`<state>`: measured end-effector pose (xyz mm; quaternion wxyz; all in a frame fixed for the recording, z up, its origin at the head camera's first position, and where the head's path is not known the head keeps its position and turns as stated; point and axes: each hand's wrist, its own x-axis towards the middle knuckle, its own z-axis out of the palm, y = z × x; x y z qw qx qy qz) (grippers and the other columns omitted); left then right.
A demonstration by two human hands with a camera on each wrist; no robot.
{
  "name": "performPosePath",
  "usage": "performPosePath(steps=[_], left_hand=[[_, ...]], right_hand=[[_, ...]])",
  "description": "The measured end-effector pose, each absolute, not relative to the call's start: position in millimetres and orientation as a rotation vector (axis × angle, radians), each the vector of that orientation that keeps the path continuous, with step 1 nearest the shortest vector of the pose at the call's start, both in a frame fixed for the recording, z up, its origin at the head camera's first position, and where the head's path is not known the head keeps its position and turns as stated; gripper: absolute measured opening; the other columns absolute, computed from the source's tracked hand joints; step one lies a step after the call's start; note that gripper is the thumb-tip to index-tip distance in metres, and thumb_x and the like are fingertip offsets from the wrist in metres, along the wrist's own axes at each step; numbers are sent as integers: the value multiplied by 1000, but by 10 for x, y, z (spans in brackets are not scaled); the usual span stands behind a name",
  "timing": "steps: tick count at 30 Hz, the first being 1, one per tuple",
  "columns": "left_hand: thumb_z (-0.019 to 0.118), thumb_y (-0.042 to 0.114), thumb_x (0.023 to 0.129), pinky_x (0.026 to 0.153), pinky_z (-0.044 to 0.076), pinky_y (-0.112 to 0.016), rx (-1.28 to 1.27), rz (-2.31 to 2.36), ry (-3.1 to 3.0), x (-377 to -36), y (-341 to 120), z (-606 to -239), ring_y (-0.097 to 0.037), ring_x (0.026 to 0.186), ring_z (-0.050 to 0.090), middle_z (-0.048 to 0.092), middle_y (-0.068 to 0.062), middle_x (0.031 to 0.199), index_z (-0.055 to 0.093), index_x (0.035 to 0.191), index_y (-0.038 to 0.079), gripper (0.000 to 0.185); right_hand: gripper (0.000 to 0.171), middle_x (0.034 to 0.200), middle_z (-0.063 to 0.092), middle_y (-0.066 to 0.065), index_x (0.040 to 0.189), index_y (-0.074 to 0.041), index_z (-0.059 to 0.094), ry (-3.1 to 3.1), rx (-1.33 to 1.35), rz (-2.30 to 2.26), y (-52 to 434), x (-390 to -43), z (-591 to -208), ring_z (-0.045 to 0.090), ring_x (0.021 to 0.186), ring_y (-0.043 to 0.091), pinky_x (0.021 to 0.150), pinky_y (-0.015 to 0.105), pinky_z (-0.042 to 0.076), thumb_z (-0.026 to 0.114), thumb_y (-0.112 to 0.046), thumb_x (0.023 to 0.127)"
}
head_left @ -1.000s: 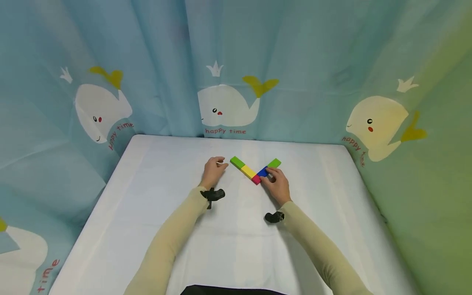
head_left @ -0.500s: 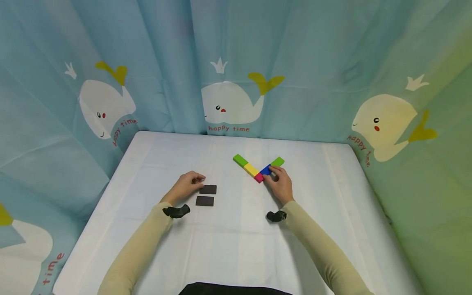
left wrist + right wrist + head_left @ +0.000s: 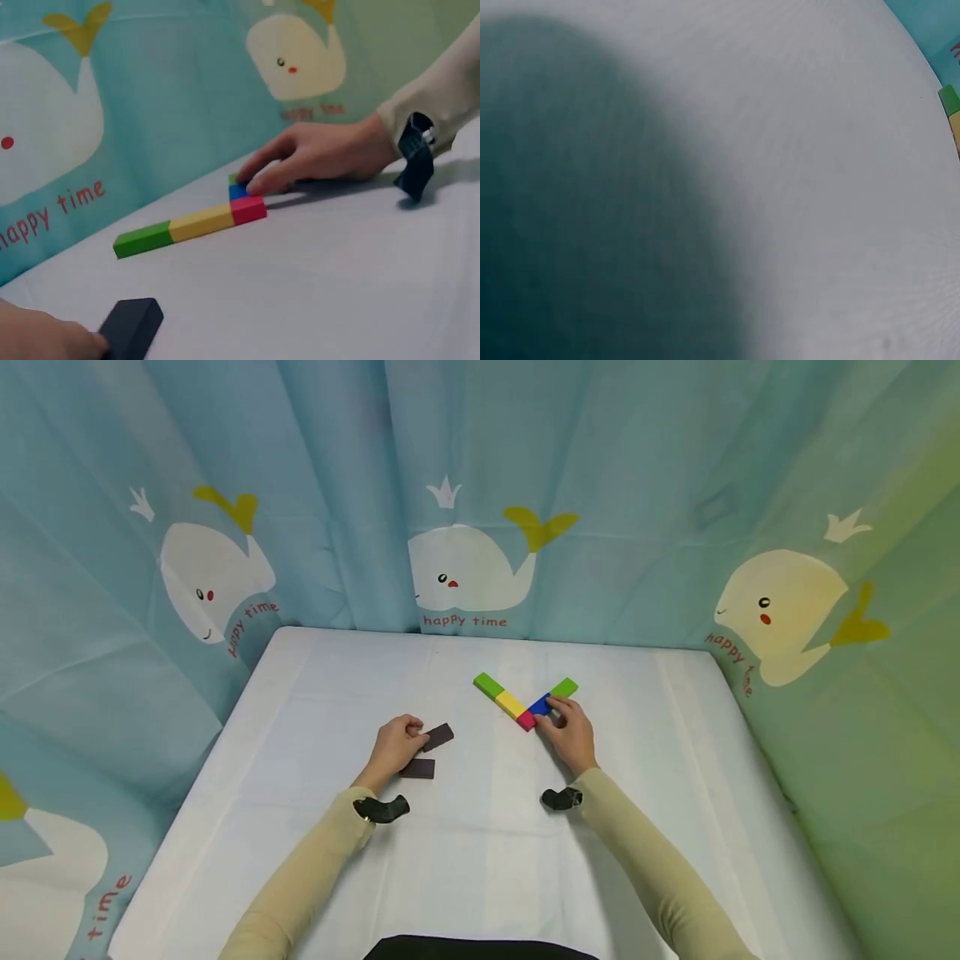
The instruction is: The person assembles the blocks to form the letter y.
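In the head view my left hand (image 3: 397, 746) pinches one end of a black rectangular block (image 3: 438, 737), which lies at a slant. A second black block (image 3: 418, 768) rests on the table just below, its left end partly covered by that hand. My right hand (image 3: 572, 737) grips the blue block (image 3: 539, 704) between thumb and fingers. That blue block sits in a V of blocks, between a red block (image 3: 527, 720) at the corner and a green block (image 3: 564, 687). A yellow block (image 3: 511, 705) and another green block (image 3: 488, 686) form the left leg.
The white table (image 3: 637, 710) reaches back to a blue-green curtain (image 3: 637, 468) printed with whales. Each wrist wears a black camera strap (image 3: 381, 809). In the right wrist view a dark blur (image 3: 577, 225) hides much of the scene.
My left hand has come down from beside the green block to the black blocks, taken hold of the upper one and turned it to a slant. The right hand keeps its place.
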<state>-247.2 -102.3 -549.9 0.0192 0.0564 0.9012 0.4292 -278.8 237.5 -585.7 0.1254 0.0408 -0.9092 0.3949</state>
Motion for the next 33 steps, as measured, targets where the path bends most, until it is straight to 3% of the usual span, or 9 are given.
performPosePath(steps=[5,11,17,28,33], left_hand=[[73,14,89,79,49,-37,400,1251,2677,-2561,-1103,-5482,-17,84,59,66,-5,97,65,120,2,35],[75,7,86,78,48,-33,755,1202,2533,-2682,-1180,-5481,-15,88,56,61,-11,117,57,135,6,53],[73,11,88,78,46,-32,863,1145,2501,-2741,-1121,-5501,-15,88,54,57,-12,129,52,140,4,56],[78,12,84,77,49,-31,812,1150,2416,-2768,-1017,-5503,-14,88,57,63,-5,108,51,141,7,63],[78,13,84,77,50,-30,850,1159,2435,-2787,-982,-5550,-12,86,59,63,-4,105,55,136,8,57]], right_hand=[[49,133,54,13,132,-2,60,-2659,115,1157,2363,-2777,-5842,54,89,24,77,37,45,71,-27,92],[48,131,55,14,130,-1,62,-2634,117,1155,2366,-2769,-5841,54,88,25,76,37,45,72,-26,91],[48,130,56,14,130,-1,62,-2620,131,1152,2374,-2776,-5859,55,88,25,76,38,46,73,-25,90],[48,132,55,13,130,-2,62,-2624,113,1164,2384,-2774,-5862,58,92,25,80,40,48,73,-27,90],[48,131,56,13,130,-2,62,-2621,115,1168,2384,-2771,-5859,58,92,25,80,40,49,73,-26,90]])
